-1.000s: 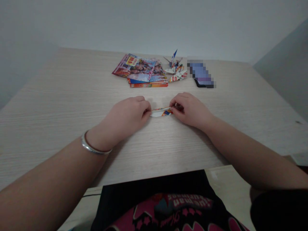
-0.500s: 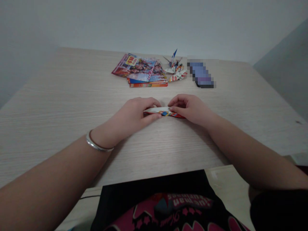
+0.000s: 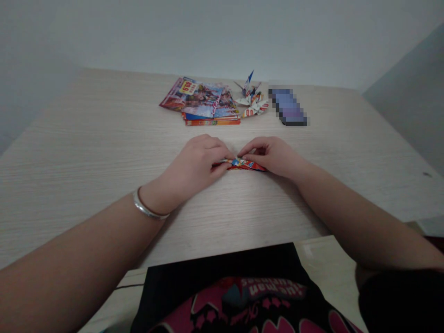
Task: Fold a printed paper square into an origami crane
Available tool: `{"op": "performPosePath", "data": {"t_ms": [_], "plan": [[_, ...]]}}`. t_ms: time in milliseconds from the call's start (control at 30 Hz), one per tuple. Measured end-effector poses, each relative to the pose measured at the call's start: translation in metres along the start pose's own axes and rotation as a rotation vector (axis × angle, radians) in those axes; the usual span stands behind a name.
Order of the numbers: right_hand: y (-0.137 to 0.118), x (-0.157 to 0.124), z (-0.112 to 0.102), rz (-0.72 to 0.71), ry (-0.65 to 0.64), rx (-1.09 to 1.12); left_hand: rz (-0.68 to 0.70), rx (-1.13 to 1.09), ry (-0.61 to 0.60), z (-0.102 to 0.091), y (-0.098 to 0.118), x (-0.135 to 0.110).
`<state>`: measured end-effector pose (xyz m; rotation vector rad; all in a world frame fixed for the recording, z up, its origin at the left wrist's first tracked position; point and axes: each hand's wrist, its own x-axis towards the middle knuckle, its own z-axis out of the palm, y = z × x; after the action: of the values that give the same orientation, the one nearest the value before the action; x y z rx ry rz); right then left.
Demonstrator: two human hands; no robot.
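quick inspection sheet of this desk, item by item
surface: pale wood-grain table, flat
things in hand: small colourful folded paper piece, pinched at both ends, at table level
clutter: stack of colourful printed sheets, folded paper cranes beside it, blurred dark flat object, all at the far side
hands: left hand and right hand both closed on the paper; silver bangle on left wrist
cables: nothing seen
surroundings: plain pale wall behind the table

Head-worn view, forward and down, table (image 3: pixel 86 138) near, corners perhaps distorted
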<state>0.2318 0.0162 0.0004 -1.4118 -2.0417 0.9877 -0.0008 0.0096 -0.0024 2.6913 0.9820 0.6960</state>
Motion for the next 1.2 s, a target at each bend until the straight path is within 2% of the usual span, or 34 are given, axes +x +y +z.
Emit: {"op": "performPosePath", "data": {"t_ms": [67, 167, 267, 467, 667, 967, 1200], "plan": [[0.001, 0.000, 0.000, -0.024, 0.048, -0.030, -0.068, -0.015, -0.050, -0.001, 0.002, 0.001], [0.002, 0.000, 0.000, -0.116, 0.152, -0.104, -0.175, -0.017, -0.045, -0.002, 0.004, 0.001], [-0.001, -0.001, -0.001, -0.226, 0.161, -0.167, -0.194, 0.000, -0.027, -0.001, 0.004, 0.001], [-0.003, -0.003, 0.003, -0.250, 0.078, -0.277, -0.161, 0.021, -0.064, 0.001, 0.001, 0.001], [0.003, 0.000, 0.006, -0.435, 0.115, -0.437, -0.103, 0.064, -0.122, -0.001, 0.003, 0.001], [-0.003, -0.005, 0.010, -0.484, 0.103, -0.492, -0.102, 0.118, -0.089, 0.001, 0.005, 0.001], [-0.008, -0.007, 0.015, -0.495, 0.112, -0.670, -0.056, 0.247, -0.105, 0.000, 0.012, 0.001]]}}
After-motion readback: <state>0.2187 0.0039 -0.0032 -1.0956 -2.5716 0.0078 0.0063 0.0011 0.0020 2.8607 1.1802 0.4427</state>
